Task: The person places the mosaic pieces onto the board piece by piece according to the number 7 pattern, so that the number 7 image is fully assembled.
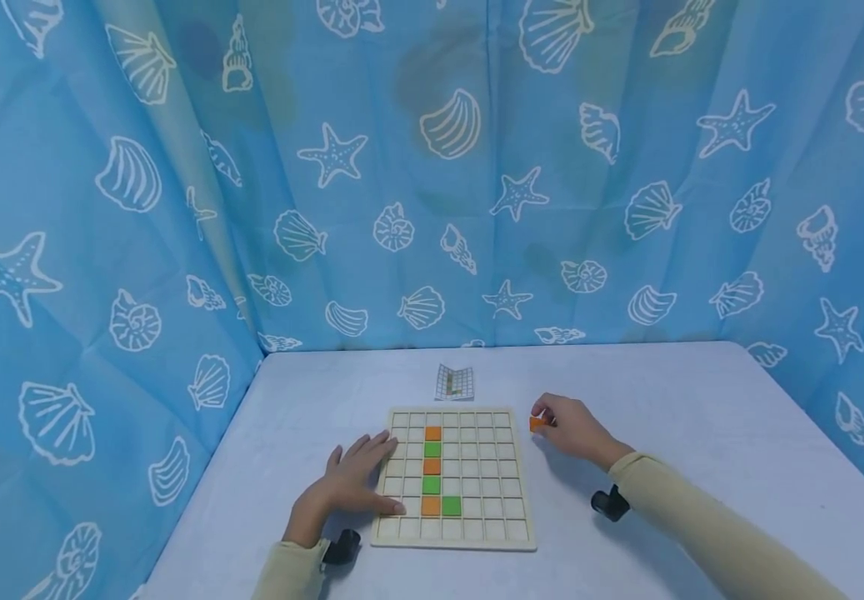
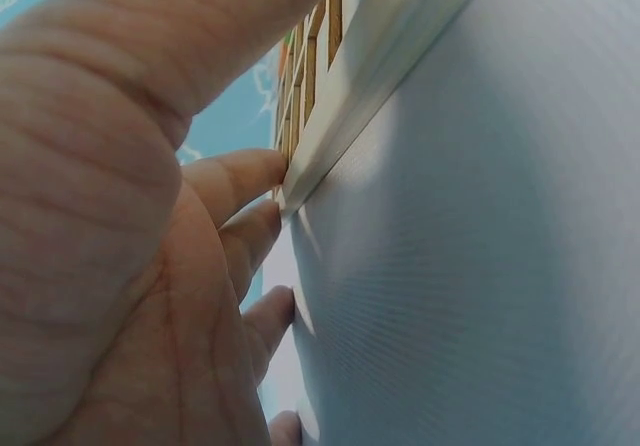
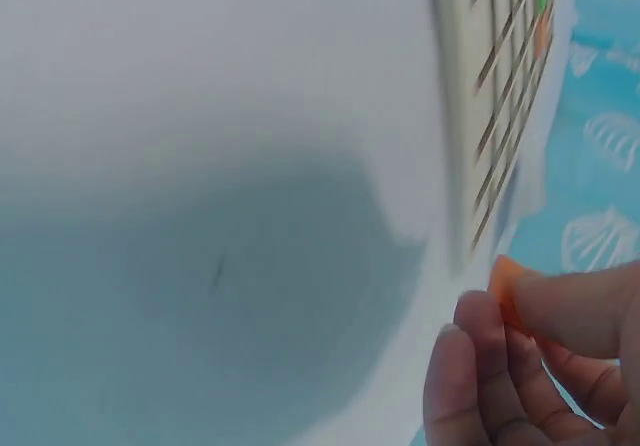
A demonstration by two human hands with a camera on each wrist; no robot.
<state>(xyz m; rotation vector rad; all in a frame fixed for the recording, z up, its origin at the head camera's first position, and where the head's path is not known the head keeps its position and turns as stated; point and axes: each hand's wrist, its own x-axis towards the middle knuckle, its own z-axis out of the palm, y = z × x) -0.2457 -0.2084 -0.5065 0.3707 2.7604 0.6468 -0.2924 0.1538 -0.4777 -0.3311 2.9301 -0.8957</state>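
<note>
A pale wooden grid board (image 1: 476, 547) lies on the table. Three orange and three green square tiles sit in its cells: a column alternating from the top orange tile (image 1: 433, 433) down to the bottom orange one, with a green tile (image 1: 451, 506) right of that. My left hand (image 1: 349, 486) is spread along the board's left side, thumb over the lower left cells and fingertips at the edge. Off the board's upper right corner, my right hand (image 1: 568, 425) pinches an orange tile (image 3: 507, 284) between thumb and fingers, partly hidden by them.
Behind the board lies a small creased card (image 1: 454, 383) printed with a grid pattern. A white cloth covers the table (image 1: 649, 392). Blue curtains (image 1: 402, 167) with white shell and starfish prints hang behind and at both sides.
</note>
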